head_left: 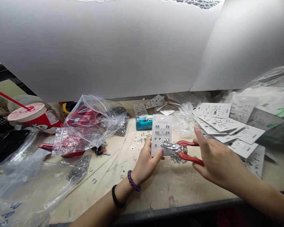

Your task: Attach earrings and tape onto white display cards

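Note:
My left hand [149,157] grips a white earring card [158,148] by its lower part, thumb across the front. Rows of small metal earrings are fixed on the card, which stands nearly upright above the table. In my right hand [210,154] is a pair of red-handled pliers [186,151], the index finger stretched out above the upper handle. The metal jaws point left and reach the lower right of the card, close to my left thumb. Whether they pinch an earring is too small to tell. Behind the pliers lies a pile of small silver pieces [178,158].
Loose earring cards [227,126] spread at the right. A blue tape dispenser [143,123] stands behind the held card. Clear plastic bags [85,126], a red paper cup with a straw [35,116] and a dark phone-like object [8,146] crowd the left. Small rings [94,180] lie scattered.

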A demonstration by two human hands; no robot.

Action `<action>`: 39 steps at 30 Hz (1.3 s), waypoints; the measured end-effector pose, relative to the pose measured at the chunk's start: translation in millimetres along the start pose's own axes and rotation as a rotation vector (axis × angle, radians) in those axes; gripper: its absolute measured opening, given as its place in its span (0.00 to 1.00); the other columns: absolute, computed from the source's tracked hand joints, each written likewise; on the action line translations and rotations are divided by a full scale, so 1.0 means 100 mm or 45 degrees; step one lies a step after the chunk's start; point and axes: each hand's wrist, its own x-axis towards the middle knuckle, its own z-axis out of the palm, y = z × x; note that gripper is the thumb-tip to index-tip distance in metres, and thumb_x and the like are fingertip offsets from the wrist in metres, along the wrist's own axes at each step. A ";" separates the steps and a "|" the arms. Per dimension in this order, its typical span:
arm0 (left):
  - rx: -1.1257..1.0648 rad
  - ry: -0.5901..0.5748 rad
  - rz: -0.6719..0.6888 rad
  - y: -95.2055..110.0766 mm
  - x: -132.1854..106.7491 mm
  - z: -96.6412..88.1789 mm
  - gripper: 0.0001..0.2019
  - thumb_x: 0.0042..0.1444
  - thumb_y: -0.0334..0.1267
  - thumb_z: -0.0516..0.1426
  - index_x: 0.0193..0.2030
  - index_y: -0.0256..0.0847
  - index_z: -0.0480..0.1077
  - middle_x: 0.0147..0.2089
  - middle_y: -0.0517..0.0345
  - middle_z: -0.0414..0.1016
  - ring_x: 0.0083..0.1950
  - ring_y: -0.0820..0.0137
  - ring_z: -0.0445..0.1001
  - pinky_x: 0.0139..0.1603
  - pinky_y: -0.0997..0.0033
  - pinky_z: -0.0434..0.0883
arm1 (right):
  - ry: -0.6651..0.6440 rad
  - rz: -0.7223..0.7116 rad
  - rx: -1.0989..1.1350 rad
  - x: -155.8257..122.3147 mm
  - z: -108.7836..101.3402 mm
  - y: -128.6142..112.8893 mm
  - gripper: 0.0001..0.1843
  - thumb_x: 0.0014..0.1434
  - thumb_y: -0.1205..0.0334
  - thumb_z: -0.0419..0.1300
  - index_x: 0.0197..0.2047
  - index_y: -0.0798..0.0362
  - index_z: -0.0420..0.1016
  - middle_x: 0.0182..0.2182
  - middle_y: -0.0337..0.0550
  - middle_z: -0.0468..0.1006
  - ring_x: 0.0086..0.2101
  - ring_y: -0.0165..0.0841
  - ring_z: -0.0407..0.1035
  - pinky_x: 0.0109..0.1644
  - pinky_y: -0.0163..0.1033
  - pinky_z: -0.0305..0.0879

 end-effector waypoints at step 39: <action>0.002 -0.005 0.000 -0.03 0.01 -0.04 0.24 0.56 0.35 0.52 0.57 0.40 0.49 0.53 0.48 0.63 0.42 0.69 0.69 0.34 0.71 0.75 | -0.248 -0.026 0.046 0.12 0.09 -0.04 0.43 0.46 0.62 0.54 0.62 0.65 0.38 0.32 0.49 0.74 0.30 0.39 0.66 0.33 0.40 0.62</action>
